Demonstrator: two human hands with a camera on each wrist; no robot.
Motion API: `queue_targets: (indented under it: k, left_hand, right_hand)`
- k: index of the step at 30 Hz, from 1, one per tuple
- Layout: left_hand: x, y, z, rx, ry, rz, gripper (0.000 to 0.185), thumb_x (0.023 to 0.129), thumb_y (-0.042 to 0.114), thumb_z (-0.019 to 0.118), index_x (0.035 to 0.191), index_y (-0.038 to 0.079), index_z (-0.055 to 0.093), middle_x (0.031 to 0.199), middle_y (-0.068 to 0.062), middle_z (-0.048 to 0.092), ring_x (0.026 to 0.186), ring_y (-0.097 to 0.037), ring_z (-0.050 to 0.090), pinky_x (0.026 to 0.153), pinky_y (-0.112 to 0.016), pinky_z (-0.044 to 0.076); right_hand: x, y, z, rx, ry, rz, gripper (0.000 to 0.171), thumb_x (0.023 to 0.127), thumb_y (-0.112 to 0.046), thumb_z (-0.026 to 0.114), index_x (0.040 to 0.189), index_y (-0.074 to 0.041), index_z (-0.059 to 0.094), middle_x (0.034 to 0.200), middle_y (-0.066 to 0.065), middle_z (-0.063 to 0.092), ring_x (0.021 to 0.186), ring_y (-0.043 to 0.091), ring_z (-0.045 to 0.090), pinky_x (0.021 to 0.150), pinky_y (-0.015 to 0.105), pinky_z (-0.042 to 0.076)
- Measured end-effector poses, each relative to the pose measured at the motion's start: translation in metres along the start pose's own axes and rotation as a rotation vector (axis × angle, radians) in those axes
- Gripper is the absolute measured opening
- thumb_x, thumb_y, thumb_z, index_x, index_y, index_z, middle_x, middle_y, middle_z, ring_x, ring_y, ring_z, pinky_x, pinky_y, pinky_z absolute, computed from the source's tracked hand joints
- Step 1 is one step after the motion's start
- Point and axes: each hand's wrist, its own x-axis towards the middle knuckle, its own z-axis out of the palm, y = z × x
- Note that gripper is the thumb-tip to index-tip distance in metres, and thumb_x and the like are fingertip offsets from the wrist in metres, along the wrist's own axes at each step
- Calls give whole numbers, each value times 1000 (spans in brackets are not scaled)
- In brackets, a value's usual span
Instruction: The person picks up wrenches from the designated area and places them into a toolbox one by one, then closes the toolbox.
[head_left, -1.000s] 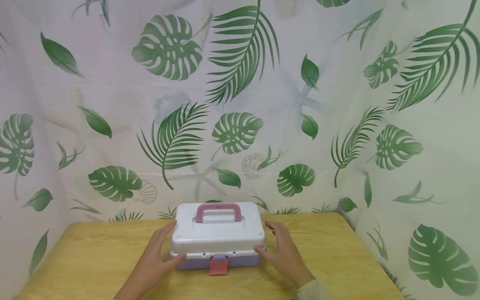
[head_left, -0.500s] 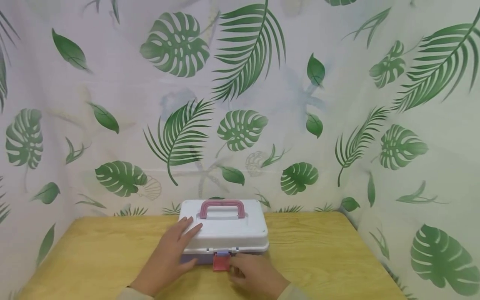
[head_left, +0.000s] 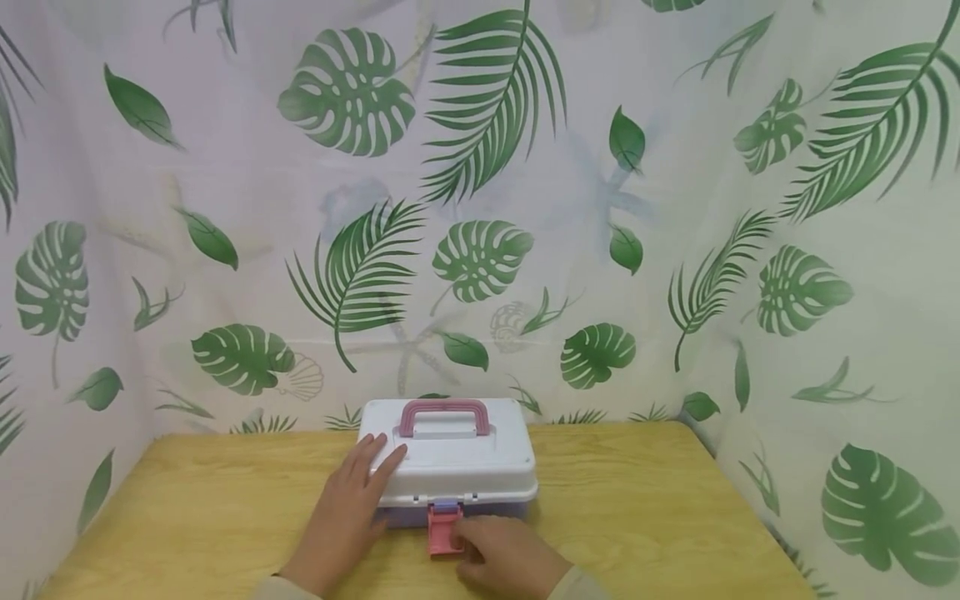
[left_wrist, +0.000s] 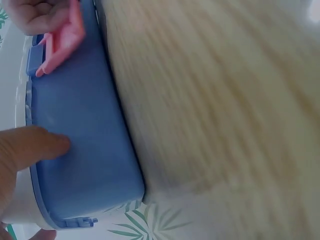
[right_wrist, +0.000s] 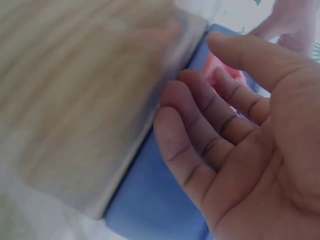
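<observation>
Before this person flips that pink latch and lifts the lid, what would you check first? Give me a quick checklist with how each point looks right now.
1. Storage box sits flat on the wooden table: ok.
2. Left hand steadies the box, fingers flat on the white lid, thumb against the blue base: ok.
3. Right hand has a grip on the pink latch: fingers touch it; whether they pinch it, cannot tell.
4. Latch released: it tilts away from the base in the left wrist view, but cannot tell.
5. Pink handle lies free, nothing on the lid except the left hand: ok.
6. Room behind the box for the lid to swing: cannot tell.
</observation>
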Motion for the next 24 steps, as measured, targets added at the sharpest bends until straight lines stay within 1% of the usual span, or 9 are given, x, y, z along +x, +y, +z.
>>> queue_targets:
  k: [3,6,8,11,14,16,20,22,24]
  left_hand:
    - [0,2,3,38,0,-2,106,67,9,94,158,15,40,158,-19,40,147,-39,35,103,-60,49]
    - [0,3,4,56,18,-5,102,68,6,92,157,16,41,158,-19,39,147,-39,35,98,-59,52]
    - [0,3,4,58,41,-3,99,68,4,91,154,16,44,157,-19,39,146,-39,36,94,-59,53]
    - [1,3,4,57,78,8,95,67,2,91,151,15,48,155,-19,42,144,-39,38,89,-57,55]
    - [2,3,2,45,107,16,93,65,1,91,148,14,51,153,-20,44,142,-40,41,86,-57,56]
    - [2,5,1,35,113,12,92,66,1,91,148,13,52,153,-21,44,141,-41,41,86,-57,56]
    - [2,8,0,11,105,-10,88,68,0,90,147,13,52,153,-21,45,142,-41,41,88,-59,55]
    - [2,10,-1,3,100,-20,88,68,-1,90,147,13,53,153,-21,45,142,-41,41,89,-60,55]
    - [2,11,0,2,99,-26,87,68,-2,89,146,12,53,152,-21,46,141,-41,41,89,-60,55]
  right_hand:
    - [-4,-5,-5,51,13,22,20,87,-25,79,88,-27,59,73,-18,51,66,0,48,62,21,44]
    - [-5,-9,-11,65,97,-15,21,91,-24,77,85,-25,57,71,-17,49,66,0,46,60,19,43]
    - [-5,-10,-14,47,202,-65,19,92,-21,76,85,-24,59,72,-17,51,67,-2,46,61,17,43]
    - [-4,-13,-19,4,396,-113,16,90,-17,79,86,-20,64,74,-15,56,67,-3,48,61,15,44]
    - [0,-14,-23,-93,579,-119,17,85,-14,83,92,-18,68,77,-13,61,69,-3,51,61,15,47]
    - [3,-13,-24,-174,646,-115,20,85,-14,84,97,-18,69,81,-11,61,70,0,52,61,17,48]
    - [9,-12,-20,-333,683,-163,30,84,-12,83,110,-17,69,94,-5,61,79,8,56,69,23,53]
    - [10,-11,-17,-377,682,-184,33,82,-12,84,112,-17,70,96,-2,61,82,13,56,73,27,54]
    - [9,-11,-12,-420,666,-168,41,78,-16,87,115,-17,69,100,-1,62,86,16,57,77,30,55]
